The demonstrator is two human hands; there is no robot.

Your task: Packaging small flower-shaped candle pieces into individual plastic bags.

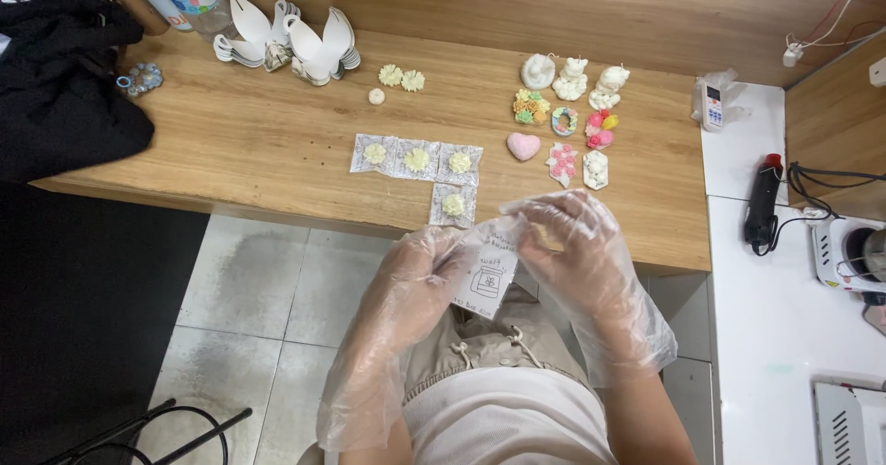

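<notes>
Your left hand [420, 267] and right hand [563, 244], both in loose plastic gloves, pinch a small clear bag [486, 276] with a printed card, held over your lap just off the worktop [231, 142] edge; a pale piece seems to sit at the bag's mouth under your right fingers. Four flowers [417, 160] already lie bagged near that edge. Three loose flowers [397, 77] and the coloured pieces [565, 114] further back are unbagged, by my judgement. Nothing blocks your reach; white holders [309, 41] stand at the back.
</notes>
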